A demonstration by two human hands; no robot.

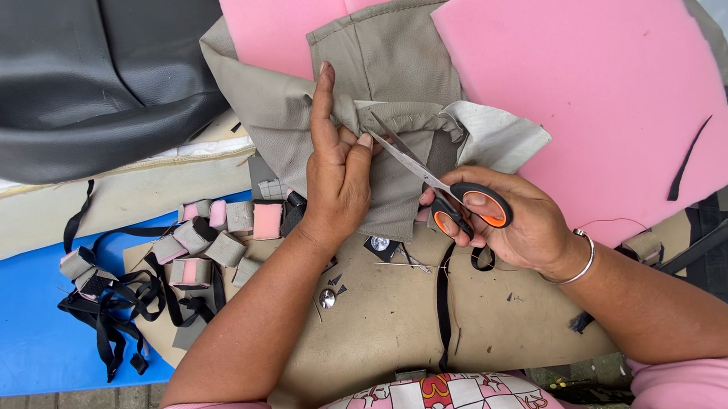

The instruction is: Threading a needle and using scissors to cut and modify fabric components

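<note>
My left hand [336, 167] pinches a fold of grey-beige fabric [387, 62] and holds it up from the work surface. My right hand [506, 223] grips scissors [432, 181] with orange and black handles. Their open blades point up-left into the fabric edge just beside my left fingers. A pale lining flap [498, 136] of the same fabric curls out to the right of the blades.
Pink foam sheets [599, 79] lie under and behind the fabric. Several small grey and pink padded pieces [209, 236] with black straps [118, 305] sit at the left on a blue mat [14, 323]. A black leather cushion [63, 73] fills the top left. Beige cloth [391, 316] covers the near surface.
</note>
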